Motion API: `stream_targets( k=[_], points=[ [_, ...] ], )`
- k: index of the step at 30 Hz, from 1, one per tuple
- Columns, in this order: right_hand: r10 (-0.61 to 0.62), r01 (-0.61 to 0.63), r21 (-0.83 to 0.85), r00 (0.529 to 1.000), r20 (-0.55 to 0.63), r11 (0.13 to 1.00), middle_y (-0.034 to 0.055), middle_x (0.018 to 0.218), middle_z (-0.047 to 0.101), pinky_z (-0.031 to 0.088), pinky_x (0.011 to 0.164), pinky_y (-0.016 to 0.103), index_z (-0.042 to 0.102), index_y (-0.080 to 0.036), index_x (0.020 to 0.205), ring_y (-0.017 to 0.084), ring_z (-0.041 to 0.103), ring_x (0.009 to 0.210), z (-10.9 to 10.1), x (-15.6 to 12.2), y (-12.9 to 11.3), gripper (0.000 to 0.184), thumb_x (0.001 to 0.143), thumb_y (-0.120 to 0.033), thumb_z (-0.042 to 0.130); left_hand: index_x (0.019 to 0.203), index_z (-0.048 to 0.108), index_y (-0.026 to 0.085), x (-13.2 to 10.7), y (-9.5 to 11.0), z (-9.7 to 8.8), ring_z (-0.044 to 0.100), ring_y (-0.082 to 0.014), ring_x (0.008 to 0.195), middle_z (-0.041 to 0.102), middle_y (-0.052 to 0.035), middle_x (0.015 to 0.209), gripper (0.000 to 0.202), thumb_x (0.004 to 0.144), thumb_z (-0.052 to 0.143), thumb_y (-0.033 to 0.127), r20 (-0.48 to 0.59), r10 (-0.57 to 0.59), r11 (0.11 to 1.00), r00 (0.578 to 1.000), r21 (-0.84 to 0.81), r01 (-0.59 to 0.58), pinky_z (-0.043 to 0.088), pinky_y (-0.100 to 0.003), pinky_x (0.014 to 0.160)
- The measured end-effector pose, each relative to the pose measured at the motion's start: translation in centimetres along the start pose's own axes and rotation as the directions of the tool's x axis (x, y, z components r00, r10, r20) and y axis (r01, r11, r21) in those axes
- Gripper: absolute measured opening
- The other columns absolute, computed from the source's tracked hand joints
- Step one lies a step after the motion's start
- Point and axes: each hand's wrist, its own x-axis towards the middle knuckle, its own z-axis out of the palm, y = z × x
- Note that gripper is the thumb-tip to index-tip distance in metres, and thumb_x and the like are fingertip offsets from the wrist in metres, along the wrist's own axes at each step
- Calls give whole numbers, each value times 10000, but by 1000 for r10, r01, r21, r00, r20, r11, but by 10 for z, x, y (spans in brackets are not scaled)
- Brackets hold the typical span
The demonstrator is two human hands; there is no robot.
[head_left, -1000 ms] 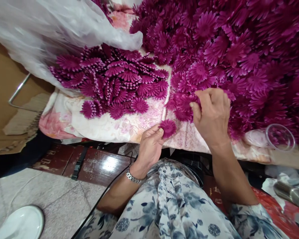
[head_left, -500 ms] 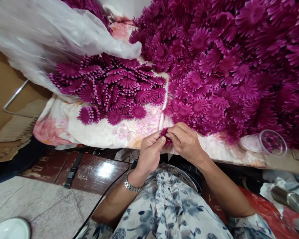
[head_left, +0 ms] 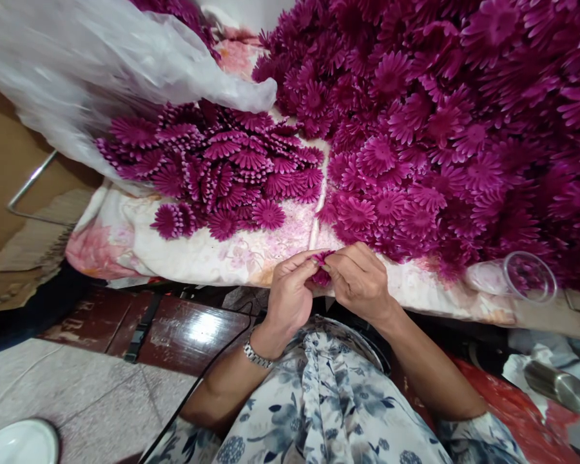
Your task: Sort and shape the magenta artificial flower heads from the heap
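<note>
Between my two hands, at the table's front edge, is a small purple artificial flower (head_left: pixel 321 273), mostly covered by fingers. My left hand (head_left: pixel 290 293) pinches it from the left, thumb and forefinger closed. From the right, my right hand (head_left: pixel 360 280) grips it with thumb and curled fingers. Beyond and to the left lie stacked purple petal pieces (head_left: pixel 222 167) in a loose heap. A much larger pile of opened purple flowers (head_left: pixel 415 148) covers the right side.
A floral cloth (head_left: pixel 212 258) covers the table. A translucent plastic bag (head_left: pixel 164 64) overhangs the left heap. One clear plastic cup (head_left: pixel 529 277) lies at the right edge. Below are a dark red bench (head_left: pixel 188 328), a metal cylinder (head_left: pixel 558 385) and a white round lid (head_left: pixel 22 443).
Both hands stay together on the flower. My right hand has turned slightly, its fingers more curled, and more of the flower's purple petals show below the fingertips.
</note>
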Motion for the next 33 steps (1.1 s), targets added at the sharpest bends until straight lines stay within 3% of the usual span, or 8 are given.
stream_targets(
  k=[6, 10, 13, 17, 22, 25, 28, 33],
  points=[
    [13, -12, 6, 991, -132, 1000, 46, 680, 603, 432, 624, 285, 556, -163, 825, 156, 524, 676, -7, -2, -1, 117, 787, -54, 539, 599, 622, 132, 4, 7, -4, 560, -79, 534, 617, 24, 564, 94, 547, 698, 149, -86, 73, 995, 994, -68, -79, 452, -195, 570],
    [2, -60, -223, 967, -254, 973, 48, 692, 587, 404, 630, 290, 551, -165, 792, 156, 512, 680, -24, 14, 19, 51, 812, -130, 582, 674, 594, 140, 7, 12, -8, 637, -147, 645, 644, 10, 644, 129, 596, 696, 155, -88, 101, 991, 991, -80, -108, 531, -315, 682],
    [64, -145, -421, 978, -201, 895, 54, 733, 579, 350, 688, 335, 577, -179, 780, 184, 497, 741, -33, 29, 39, 91, 844, -243, 570, 720, 583, 136, 5, 11, -8, 665, -191, 711, 652, -1, 681, 140, 640, 691, 174, -24, 48, 996, 999, -77, -50, 545, -409, 735],
    [210, -208, -480, 976, -51, 852, 79, 863, 605, 296, 730, 375, 612, -207, 928, 236, 481, 844, -36, 37, 50, 128, 844, -292, 566, 719, 566, 144, 4, 9, -7, 653, -148, 715, 632, 23, 687, 126, 683, 681, 183, 43, 22, 996, 999, -92, -18, 541, -401, 789],
    [138, -165, -400, 986, -96, 902, 55, 875, 640, 316, 744, 371, 621, -231, 967, 210, 507, 818, -32, 25, 34, 134, 858, -256, 548, 703, 573, 148, 6, 8, -8, 601, -108, 657, 585, 34, 657, 178, 646, 729, 213, -3, 36, 997, 999, -65, -36, 528, -273, 665],
    [128, -122, -211, 992, 12, 970, 60, 819, 634, 367, 740, 355, 608, -200, 916, 198, 527, 800, -23, 16, 18, 113, 860, -281, 553, 647, 579, 139, 6, 5, -4, 534, -71, 588, 539, 37, 599, 191, 635, 751, 223, -5, 53, 998, 999, -35, -53, 457, -179, 560],
    [174, -171, -37, 977, 120, 985, 71, 794, 610, 415, 721, 339, 583, -177, 889, 197, 533, 800, -11, 9, 9, 155, 870, -323, 537, 583, 579, 129, 3, 3, -1, 491, -64, 556, 517, 29, 560, 223, 632, 760, 249, 57, 28, 1000, 998, 0, -28, 425, -176, 545],
    [207, -220, 91, 969, 136, 971, 38, 682, 563, 432, 653, 311, 558, -179, 750, 167, 518, 693, -7, 6, 7, 178, 874, -304, 530, 596, 633, 121, -3, 1, -3, 499, -77, 551, 559, 11, 557, 215, 618, 774, 282, 75, 1, 999, 997, 43, -4, 412, -197, 544]
  ],
)
